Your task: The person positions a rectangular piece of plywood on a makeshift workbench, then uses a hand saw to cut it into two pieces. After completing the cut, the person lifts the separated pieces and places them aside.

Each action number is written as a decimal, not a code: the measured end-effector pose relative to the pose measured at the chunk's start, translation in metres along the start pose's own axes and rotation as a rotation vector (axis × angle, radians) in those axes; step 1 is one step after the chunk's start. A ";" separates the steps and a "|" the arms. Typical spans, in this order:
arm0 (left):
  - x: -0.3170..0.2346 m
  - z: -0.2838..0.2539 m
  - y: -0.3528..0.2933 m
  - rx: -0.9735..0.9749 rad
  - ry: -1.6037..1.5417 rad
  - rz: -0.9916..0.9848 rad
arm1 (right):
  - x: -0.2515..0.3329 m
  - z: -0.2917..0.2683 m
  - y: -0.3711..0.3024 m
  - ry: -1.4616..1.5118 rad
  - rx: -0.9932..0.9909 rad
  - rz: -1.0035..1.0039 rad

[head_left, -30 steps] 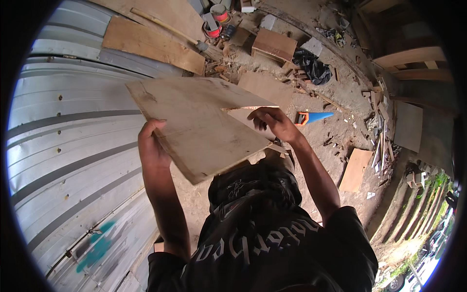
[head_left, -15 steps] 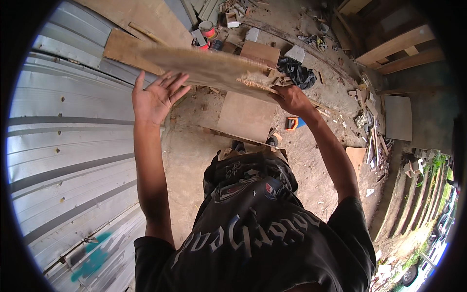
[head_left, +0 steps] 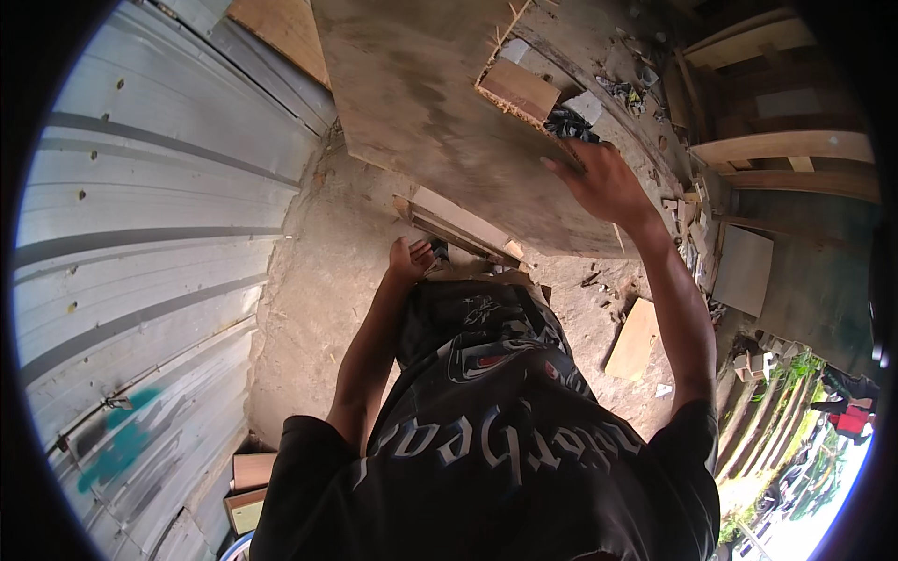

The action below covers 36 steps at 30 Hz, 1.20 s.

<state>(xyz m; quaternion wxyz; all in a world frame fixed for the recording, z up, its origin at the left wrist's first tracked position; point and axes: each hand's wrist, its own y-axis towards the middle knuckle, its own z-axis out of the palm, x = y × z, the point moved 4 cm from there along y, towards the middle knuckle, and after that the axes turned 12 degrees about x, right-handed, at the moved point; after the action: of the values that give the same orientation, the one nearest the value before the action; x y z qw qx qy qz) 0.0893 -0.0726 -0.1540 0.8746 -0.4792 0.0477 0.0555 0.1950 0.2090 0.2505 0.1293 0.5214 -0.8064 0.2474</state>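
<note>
A large brown plywood sheet [head_left: 421,112] with dark stains spreads out in front of me, its broad face towards me. Along its upper right side runs a splintered, ragged edge. My right hand [head_left: 606,185] is closed on that edge, the thumb lying on the near face. Apart from the sheet, my left hand [head_left: 412,257] is low near my waist, empty, with its fingers loosely bent and the thumb apart. Just beyond that hand, a low wooden piece with a pale top [head_left: 458,213] shows beneath the sheet, which hides the rest of it.
A corrugated metal wall [head_left: 168,215] runs along my left. On the dirt floor at right lies a pale board [head_left: 633,338]. A black plastic bag [head_left: 571,123] and a brown panel [head_left: 520,89] lie beyond the ragged edge. Wooden shelving [head_left: 786,145] stands at far right.
The plywood sheet has swung from nearly edge-on to showing its broad face. My left hand has dropped from beside it towards my waist. My right hand keeps hold.
</note>
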 end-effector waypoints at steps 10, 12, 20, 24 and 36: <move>0.029 0.041 -0.025 0.248 0.226 0.206 | 0.005 -0.017 0.003 -0.008 -0.048 -0.116; 0.036 0.050 -0.051 0.292 0.231 0.229 | -0.015 -0.027 -0.012 0.034 -0.131 -0.137; 0.037 0.128 -0.113 0.398 0.355 0.353 | -0.091 -0.039 -0.083 0.172 -0.245 0.102; 0.030 0.211 -0.144 0.491 0.483 0.443 | -0.117 -0.013 -0.113 0.128 -0.485 -0.008; 0.024 0.308 -0.155 0.557 0.763 0.627 | -0.165 0.003 -0.211 0.101 -0.292 0.301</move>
<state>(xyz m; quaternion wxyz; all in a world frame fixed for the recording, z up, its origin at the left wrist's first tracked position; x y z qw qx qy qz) 0.1448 0.1057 0.1373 0.8305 -0.1793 0.5133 0.1210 0.4555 0.2647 0.2266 0.2056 0.3576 -0.8949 0.1702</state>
